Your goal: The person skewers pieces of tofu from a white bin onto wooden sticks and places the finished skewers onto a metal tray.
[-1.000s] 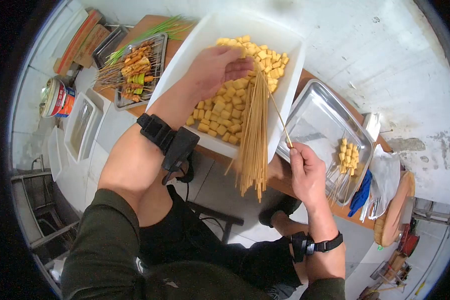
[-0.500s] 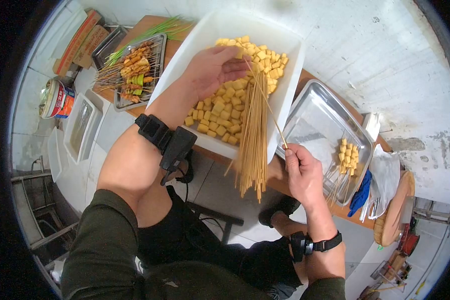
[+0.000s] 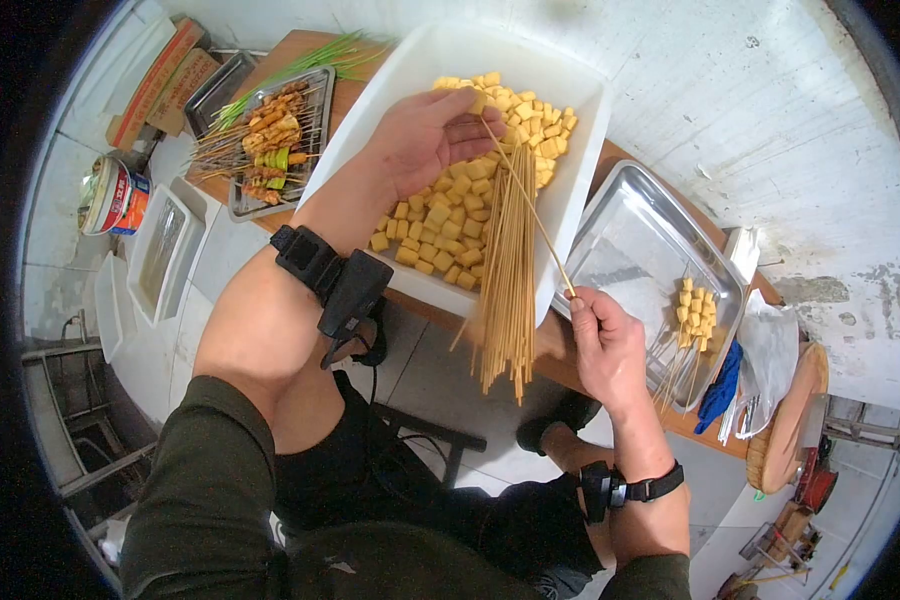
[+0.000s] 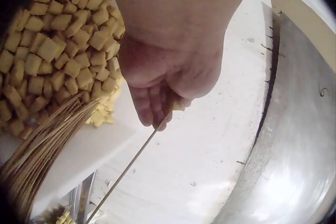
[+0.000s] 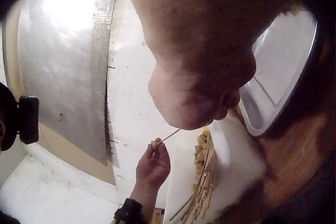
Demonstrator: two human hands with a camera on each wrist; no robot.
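My left hand (image 3: pixel 425 140) is over the white tub (image 3: pixel 375 130), palm turned up, pinching a yellow food cube (image 3: pixel 478 104) between thumb and fingers. My right hand (image 3: pixel 610 345) grips the lower end of a bamboo skewer (image 3: pixel 538 225) with thumb and forefinger. The skewer slants up to the left, and its far end meets the cube, as the left wrist view also shows at the fingertips. A heap of similar yellow cubes (image 3: pixel 440 228) fills much of the tub. Across the tub's near right side lies a thick bundle of bamboo skewers (image 3: pixel 510 290), their ends overhanging the rim.
Right of the tub stands a metal tray (image 3: pixel 620 235) with several skewered yellow cubes (image 3: pixel 697 312). A blue cloth (image 3: pixel 720 388) and a plastic bag (image 3: pixel 770 345) lie beyond it. On the left, another tray carries meat and vegetable skewers (image 3: pixel 273 140) beside long green stalks (image 3: pixel 300 62).
The skewer's upper end has moved left, away from the bundle's top, to the cube in my left hand. My right hand has shifted slightly left; the left hand has stayed nearly in place.
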